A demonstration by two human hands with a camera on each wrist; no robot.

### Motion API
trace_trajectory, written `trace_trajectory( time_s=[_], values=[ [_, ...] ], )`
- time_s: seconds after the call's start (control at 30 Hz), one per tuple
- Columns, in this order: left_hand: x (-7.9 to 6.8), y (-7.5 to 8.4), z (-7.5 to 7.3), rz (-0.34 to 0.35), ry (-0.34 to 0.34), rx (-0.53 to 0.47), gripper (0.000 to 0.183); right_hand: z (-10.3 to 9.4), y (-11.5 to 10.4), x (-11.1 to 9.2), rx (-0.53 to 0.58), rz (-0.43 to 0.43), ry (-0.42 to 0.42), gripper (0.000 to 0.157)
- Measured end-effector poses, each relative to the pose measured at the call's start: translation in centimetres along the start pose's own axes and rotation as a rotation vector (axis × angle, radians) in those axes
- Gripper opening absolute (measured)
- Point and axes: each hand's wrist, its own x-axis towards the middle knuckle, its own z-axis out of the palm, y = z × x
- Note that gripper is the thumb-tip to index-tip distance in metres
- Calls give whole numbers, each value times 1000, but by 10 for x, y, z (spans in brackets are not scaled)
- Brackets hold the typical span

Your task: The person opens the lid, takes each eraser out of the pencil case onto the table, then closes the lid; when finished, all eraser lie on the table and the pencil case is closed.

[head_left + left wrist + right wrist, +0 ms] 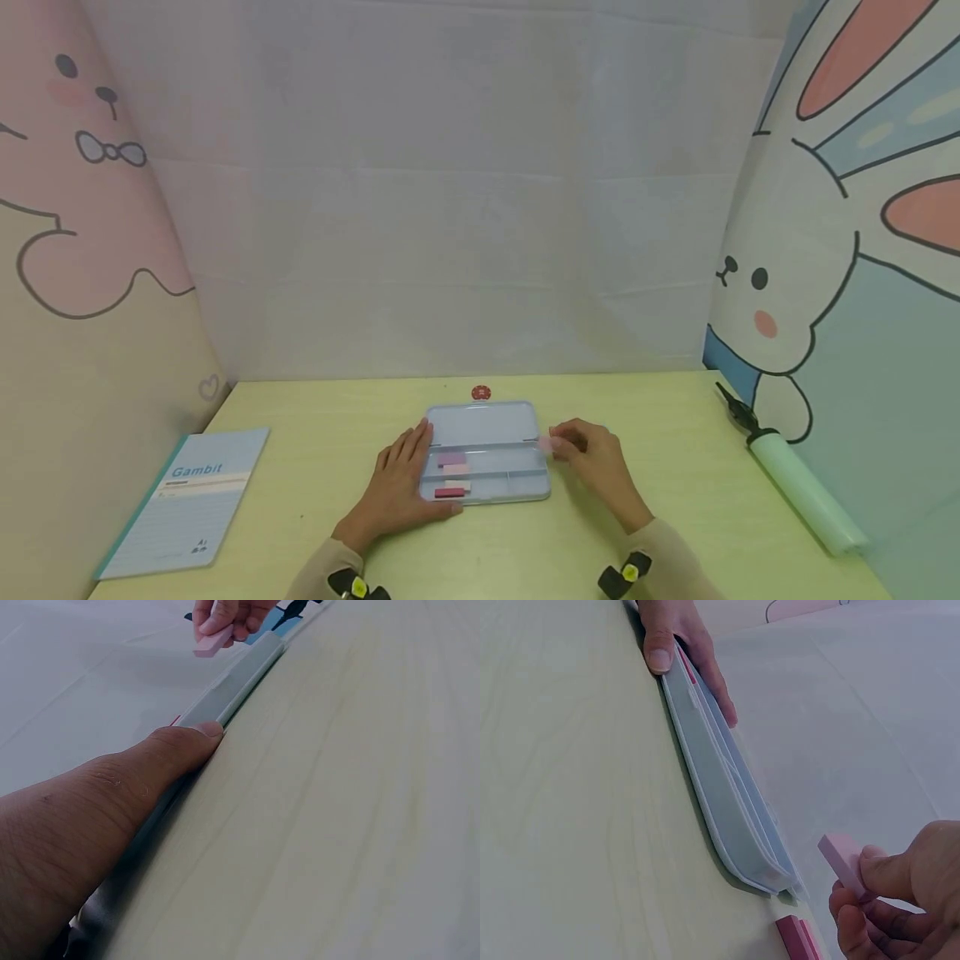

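Note:
A pale blue pencil case [487,423] lies with its lid folded back on the table. Several small pink blocks [452,458] sit in the left part of its compartments, with a dark red block [449,492] nearest the front. My left hand [405,483] rests against the case's left end, fingers straight along the side and thumb along the front edge. Just past the right end, my right hand [596,467] pinches a light pink block [845,862] between thumb and fingers. Below that hand, in the right wrist view, are deeper pink blocks [799,939], hidden in the head view.
A red round chip [481,392] lies behind the case. A notebook marked Gambit [187,500] is at the left table edge. Along the right edge lies a pale green cylinder [806,492] with a black strap. A white sheet [450,208] hangs behind the table.

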Motion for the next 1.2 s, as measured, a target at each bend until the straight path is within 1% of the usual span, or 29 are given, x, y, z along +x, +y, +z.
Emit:
trace_trajectory(
  time_s=[0.1,0.2,0.37,0.47,0.6,0.7,0.93,1.1,1.2],
  values=[
    [0,0,0,-2,0,1,136,-8,5,-1,-6,67,10,16],
    [1,0,0,-5,-5,11,136,-16,10,-2,-38,109,19,19],
    [1,0,1,-8,-15,6,137,-30,19,-5,-48,179,22,22],
    [1,0,1,-7,-16,7,137,-39,25,-7,-20,225,23,25],
    [1,-1,1,-8,-10,20,137,-49,35,-6,29,261,24,31],
    [1,-1,1,-8,-10,15,137,-55,42,-5,30,281,29,34],
    [2,-2,1,-8,-14,18,137,-62,51,-3,-10,343,32,33],
    [2,-2,1,-13,-16,27,137,-62,54,-1,-23,380,15,36],
    [2,-2,2,-8,-9,28,137,-61,55,1,-20,383,8,36]
  ],
)
